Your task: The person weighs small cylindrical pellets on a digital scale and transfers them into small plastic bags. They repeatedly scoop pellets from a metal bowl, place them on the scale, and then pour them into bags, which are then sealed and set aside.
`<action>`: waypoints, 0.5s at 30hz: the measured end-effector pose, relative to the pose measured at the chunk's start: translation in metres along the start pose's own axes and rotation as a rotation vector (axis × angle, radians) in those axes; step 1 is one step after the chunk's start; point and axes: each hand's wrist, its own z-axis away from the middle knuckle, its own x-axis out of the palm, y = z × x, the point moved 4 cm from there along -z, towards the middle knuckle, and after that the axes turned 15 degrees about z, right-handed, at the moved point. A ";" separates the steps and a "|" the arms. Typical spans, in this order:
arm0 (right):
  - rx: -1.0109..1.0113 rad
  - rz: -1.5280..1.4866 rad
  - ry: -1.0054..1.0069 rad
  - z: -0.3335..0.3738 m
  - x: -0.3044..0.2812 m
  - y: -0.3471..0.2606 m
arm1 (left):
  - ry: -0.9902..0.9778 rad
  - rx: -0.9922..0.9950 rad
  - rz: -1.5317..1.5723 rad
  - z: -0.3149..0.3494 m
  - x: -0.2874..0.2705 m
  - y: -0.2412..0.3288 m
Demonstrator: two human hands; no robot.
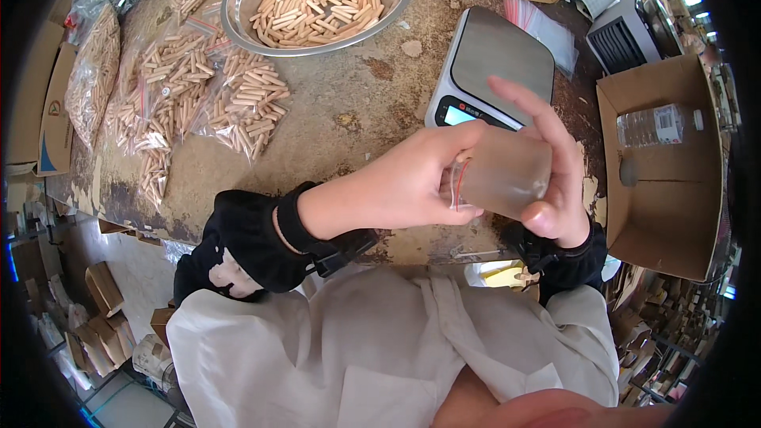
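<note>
Over the table's front edge, both my hands meet at a cloudy, see-through cup [507, 170] tilted on its side. My right hand [561, 182] wraps the cup's far end, thumb below and one finger stretched out towards the scale. From the left, my left hand [432, 174] pinches the red-lined mouth of a small clear zip bag [459, 184] against the cup's other end. Most of this bag is hidden behind my fingers, and I cannot tell what is in it. Just beyond my hands stands a kitchen-type digital scale [503, 55] with a bare steel plate and a lit display.
A steel bowl [230, 8] of short wooden dowels stands at the back. Several filled bags of dowels [178, 83] lie at the left. Flat zip bags [547, 36] lie behind the scale. An open carton [662, 214] at the right holds a plastic bottle [654, 125].
</note>
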 end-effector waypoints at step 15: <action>0.057 0.460 0.364 -0.029 -0.045 0.075 | 0.257 0.243 0.053 0.008 -0.042 0.066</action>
